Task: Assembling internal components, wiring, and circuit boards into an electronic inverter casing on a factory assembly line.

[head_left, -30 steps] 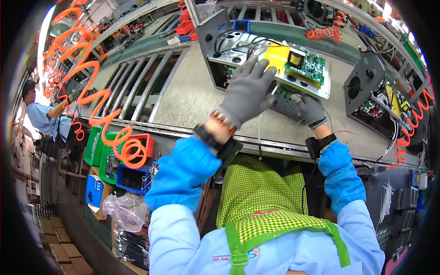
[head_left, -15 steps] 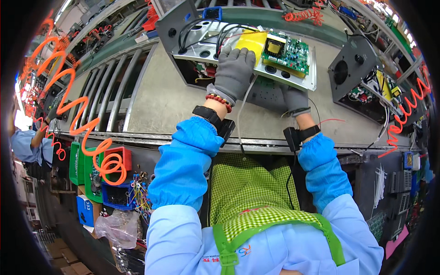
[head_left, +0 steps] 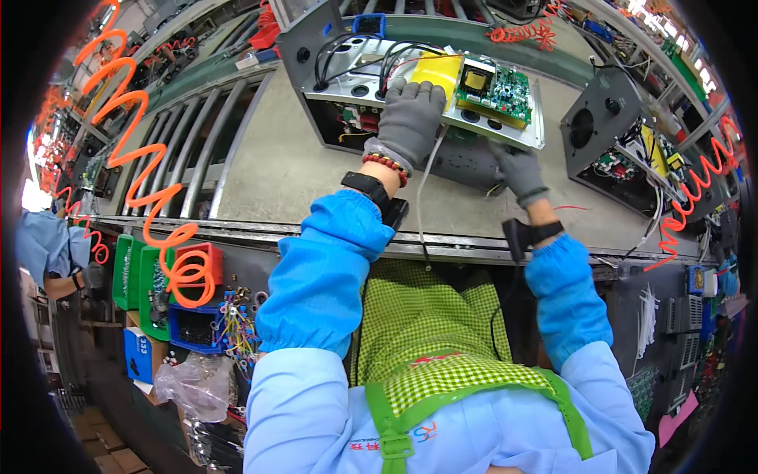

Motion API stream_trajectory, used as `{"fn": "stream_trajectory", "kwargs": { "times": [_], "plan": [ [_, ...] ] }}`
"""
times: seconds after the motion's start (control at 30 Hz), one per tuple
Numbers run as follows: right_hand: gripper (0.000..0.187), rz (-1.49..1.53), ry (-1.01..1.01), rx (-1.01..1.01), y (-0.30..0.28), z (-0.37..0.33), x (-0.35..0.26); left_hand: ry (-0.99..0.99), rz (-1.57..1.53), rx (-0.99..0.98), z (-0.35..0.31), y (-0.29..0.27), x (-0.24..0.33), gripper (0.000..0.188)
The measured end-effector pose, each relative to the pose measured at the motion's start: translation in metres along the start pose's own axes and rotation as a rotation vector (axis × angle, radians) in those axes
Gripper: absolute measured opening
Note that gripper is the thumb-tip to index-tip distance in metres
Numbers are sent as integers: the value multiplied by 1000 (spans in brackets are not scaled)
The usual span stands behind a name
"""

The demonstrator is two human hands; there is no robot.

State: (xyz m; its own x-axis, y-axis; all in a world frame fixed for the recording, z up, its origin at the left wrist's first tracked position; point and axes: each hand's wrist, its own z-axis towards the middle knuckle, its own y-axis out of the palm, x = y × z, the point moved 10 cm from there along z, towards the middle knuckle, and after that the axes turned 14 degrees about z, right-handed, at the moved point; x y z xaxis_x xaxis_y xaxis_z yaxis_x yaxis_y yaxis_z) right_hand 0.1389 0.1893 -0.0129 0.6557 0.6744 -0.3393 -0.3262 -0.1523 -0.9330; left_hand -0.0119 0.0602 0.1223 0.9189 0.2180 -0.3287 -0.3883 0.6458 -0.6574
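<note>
A metal chassis panel of an open grey device bears a green circuit board and a yellow insulating sheet. My left hand, in a grey glove, is closed over the panel's near edge beside the yellow sheet. Under the panel's right end is my gloved right hand; its fingers are smeared by motion, and whether they hold anything is unclear. Below the panel lies a dark grey perforated cover. A pale cable hangs between my hands, and black cables run across the panel's left part.
A second open grey device stands to the right. Orange coiled air hoses hang on the left, with another coiled hose at right. Parts bins sit lower left, near rollers. A co-worker's arm shows far left.
My right hand has come out from beneath the panel, slightly nearer and to the right. My left hand keeps its hold on the panel's edge. The co-worker's arm at left has lowered.
</note>
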Motion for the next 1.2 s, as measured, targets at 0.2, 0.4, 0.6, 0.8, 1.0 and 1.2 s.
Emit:
{"fn": "stream_trajectory", "kwargs": {
  "times": [0.2,0.4,0.6,0.8,1.0,1.2],
  "plan": [
    [37,642,-111,480,-100,-78,48,-92,3,43,-7,-52,14,41],
    [32,483,-94,237,-102,-40,79,-131,-717,-342,-50,-20,98,28],
    [48,-83,-169,-234,-41,16,54,-462,-987,-308,-66,42,84,31],
    [32,253,-165,22,7,61,86,-172,-540,-680,-74,82,141,28],
    [28,154,-272,4,23,50,89,-213,-574,-476,-80,86,108,20],
    [25,-107,-269,-148,10,15,19,-384,-536,-540,-87,52,45,31]
  ]
}}
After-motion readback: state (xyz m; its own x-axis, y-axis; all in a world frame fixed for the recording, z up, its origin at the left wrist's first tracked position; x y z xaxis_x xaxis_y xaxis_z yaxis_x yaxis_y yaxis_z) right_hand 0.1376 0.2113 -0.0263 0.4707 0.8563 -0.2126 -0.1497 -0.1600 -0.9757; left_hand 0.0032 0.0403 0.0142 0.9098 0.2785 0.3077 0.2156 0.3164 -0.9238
